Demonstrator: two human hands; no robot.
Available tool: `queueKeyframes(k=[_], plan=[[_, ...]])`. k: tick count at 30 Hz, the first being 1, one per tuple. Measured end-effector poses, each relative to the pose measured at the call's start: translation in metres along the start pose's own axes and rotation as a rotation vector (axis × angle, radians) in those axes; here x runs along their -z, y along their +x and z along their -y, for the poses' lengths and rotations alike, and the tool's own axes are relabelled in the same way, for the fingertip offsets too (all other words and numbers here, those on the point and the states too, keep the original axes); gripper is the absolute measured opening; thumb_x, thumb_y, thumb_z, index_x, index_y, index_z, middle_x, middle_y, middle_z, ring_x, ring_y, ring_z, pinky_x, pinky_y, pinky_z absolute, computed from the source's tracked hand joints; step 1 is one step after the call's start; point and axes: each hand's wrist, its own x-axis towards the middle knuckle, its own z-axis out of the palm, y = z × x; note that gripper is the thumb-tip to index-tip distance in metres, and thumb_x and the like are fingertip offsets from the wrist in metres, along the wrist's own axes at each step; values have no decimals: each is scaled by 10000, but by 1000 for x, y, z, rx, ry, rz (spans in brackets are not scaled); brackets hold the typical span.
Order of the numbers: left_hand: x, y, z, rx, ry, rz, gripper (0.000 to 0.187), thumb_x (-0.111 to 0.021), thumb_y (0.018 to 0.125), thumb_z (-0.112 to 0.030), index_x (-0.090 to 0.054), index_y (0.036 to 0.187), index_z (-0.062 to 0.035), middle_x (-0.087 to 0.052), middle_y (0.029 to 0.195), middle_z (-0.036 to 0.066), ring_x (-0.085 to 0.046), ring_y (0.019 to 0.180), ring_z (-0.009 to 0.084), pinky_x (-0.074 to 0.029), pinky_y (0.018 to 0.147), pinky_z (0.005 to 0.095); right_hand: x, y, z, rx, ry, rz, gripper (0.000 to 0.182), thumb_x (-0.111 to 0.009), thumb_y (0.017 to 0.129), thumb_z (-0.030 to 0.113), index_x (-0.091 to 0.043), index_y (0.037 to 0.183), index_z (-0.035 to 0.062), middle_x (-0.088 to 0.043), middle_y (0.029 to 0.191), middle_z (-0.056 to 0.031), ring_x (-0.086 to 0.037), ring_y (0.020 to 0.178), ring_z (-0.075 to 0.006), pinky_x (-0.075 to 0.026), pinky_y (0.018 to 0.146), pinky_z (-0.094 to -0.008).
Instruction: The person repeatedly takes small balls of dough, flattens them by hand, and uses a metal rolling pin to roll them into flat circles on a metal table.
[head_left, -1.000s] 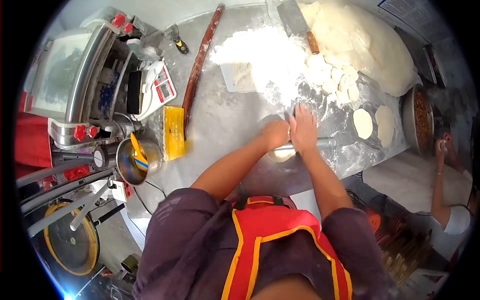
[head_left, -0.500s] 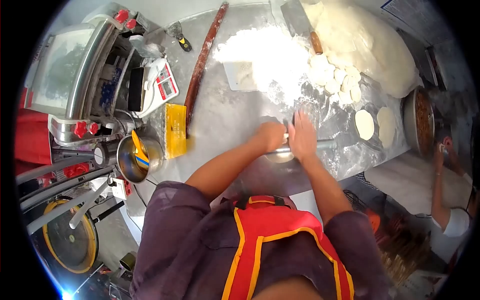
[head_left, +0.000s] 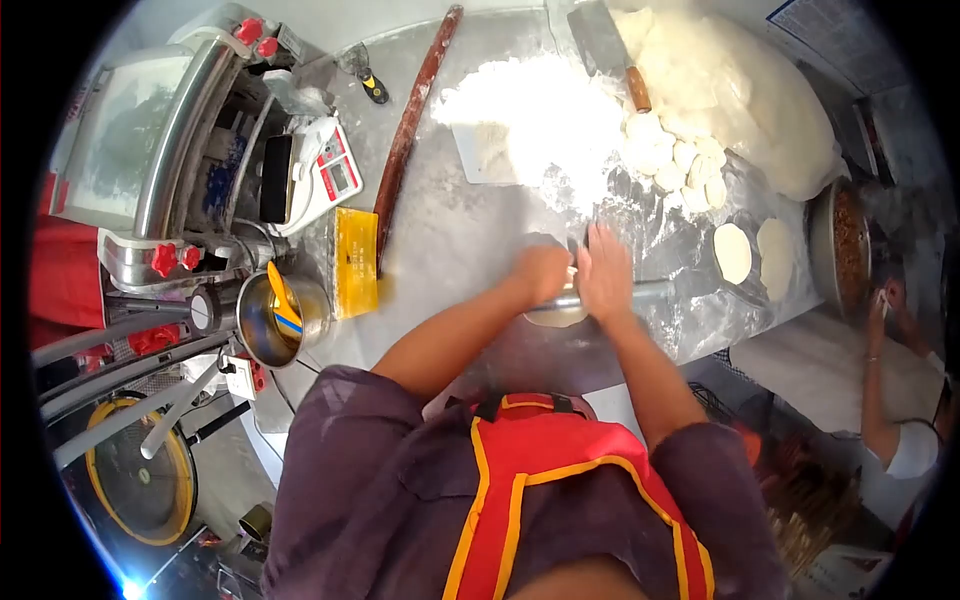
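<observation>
A pale disc of dough (head_left: 556, 318) lies on the floured metal table, partly hidden under my hands and a rolling pin (head_left: 654, 291). My left hand (head_left: 543, 271) is closed, its curled fingers at the dough's far side; a whitish bit shows by the fingertips. Flat across the rolling pin rests my right hand (head_left: 605, 275), its fingers stretched forward and close together. To the right are two rolled dough rounds (head_left: 733, 254), side by side. Farther back, small dough pieces (head_left: 690, 165) lie heaped beside a spread of white flour (head_left: 555, 120).
A large covered dough mass (head_left: 730, 90) and a cleaver (head_left: 600, 42) occupy the back right. Leftward are a long wooden rod (head_left: 410, 125), yellow box (head_left: 354, 262), scale (head_left: 335, 175), metal pot (head_left: 262, 335) and machine (head_left: 160, 150). Another person's hands (head_left: 885, 297) work beside a filling bowl (head_left: 848, 240).
The whole view has shifted slightly. My right hand stays flat on the rolling pin and my left hand stays closed by the dough, both almost in place.
</observation>
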Motion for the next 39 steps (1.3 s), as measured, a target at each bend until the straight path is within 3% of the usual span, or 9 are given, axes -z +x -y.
queueKeyframes(k=[4,8,15,18,21,27,33,36,39], plan=[[-4,-30,23,246,-317,-257,253,-596,885,-249,-668,990,-30,-673,986,239,-633,948,420,-489,821,500,3,-103,-1,11,-29,152,581,-534,945,277,-402,1403,-56,-406,1466,-251,-390,1361,-373,-287,1132,-488],[-12,-29,23,48,-290,-7,312,-564,889,-302,-664,998,-27,-673,974,226,-626,922,426,-488,812,480,-17,-59,-2,91,-54,-168,548,-549,944,299,-479,1355,-58,-481,1408,-259,-434,1329,-372,-279,1136,-499],[12,-12,3,22,-133,37,332,-544,916,-328,-674,1061,-59,-675,1005,216,-630,958,405,-486,830,475,0,-42,5,-9,-23,44,598,-597,900,294,-464,1358,-68,-484,1390,-272,-442,1304,-414,-296,1124,-506],[-27,-42,40,113,-400,-403,290,-597,889,-246,-660,1044,-9,-672,998,237,-632,958,431,-494,826,494,7,-125,-2,-16,13,179,657,-642,858,282,-433,1375,-65,-455,1408,-283,-440,1301,-432,-302,1121,-505],[-24,-43,38,-17,-300,-131,317,-609,882,-267,-670,1064,-14,-677,976,235,-633,954,436,-493,831,493,-11,-75,0,86,-21,-121,567,-599,909,271,-473,1350,-62,-495,1379,-276,-443,1310,-418,-297,1127,-504],[10,0,5,45,-55,129,344,-566,890,-354,-698,1109,-124,-683,1026,185,-632,961,390,-490,839,458,-20,16,0,44,-60,-157,568,-539,953,340,-479,1343,-69,-491,1389,-275,-446,1307,-418,-321,1108,-513],[-25,-39,59,95,-309,-204,290,-593,899,-327,-700,1039,-97,-689,941,184,-650,893,389,-501,783,475,15,-106,5,-60,30,225,595,-581,917,325,-464,1351,-64,-478,1396,-276,-453,1297,-416,-324,1103,-518],[-3,-43,25,100,-204,-97,291,-617,893,-322,-700,998,-64,-695,936,182,-662,892,379,-509,766,475,-8,-63,0,138,-7,-166,591,-560,934,336,-450,1362,-57,-470,1404,-273,-434,1319,-402,-314,1116,-510],[17,-28,-13,138,33,32,320,-601,901,-352,-689,1054,-85,-702,954,167,-671,906,354,-512,771,471,-14,-5,7,-28,-22,-76,591,-514,973,351,-422,1397,-51,-439,1444,-248,-403,1339,-394,-294,1133,-488]])
